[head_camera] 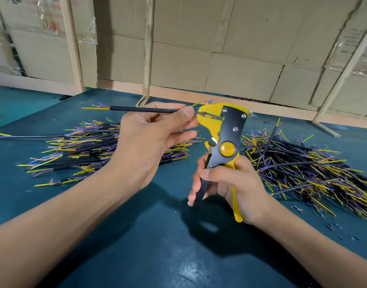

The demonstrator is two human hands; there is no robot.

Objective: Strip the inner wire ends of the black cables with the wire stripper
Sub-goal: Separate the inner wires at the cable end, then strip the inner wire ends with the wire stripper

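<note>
My feed is evenly lit and fairly bright, with the light falling from above and a little behind the head camera. The wire stripper (224, 142) and both forearms throw soft, dark shadows onto the desk (136, 256) toward its near edge. I see a pale sheen of glare on the desk surface close to that near edge. The centre is sharp. Toward the desk's right edge the right cable pile (315, 173) smears into blur, and its outermost wire tips lose definition. The wide lens bows the wooden posts (147, 48) at the back outward, most at the corners.
</note>
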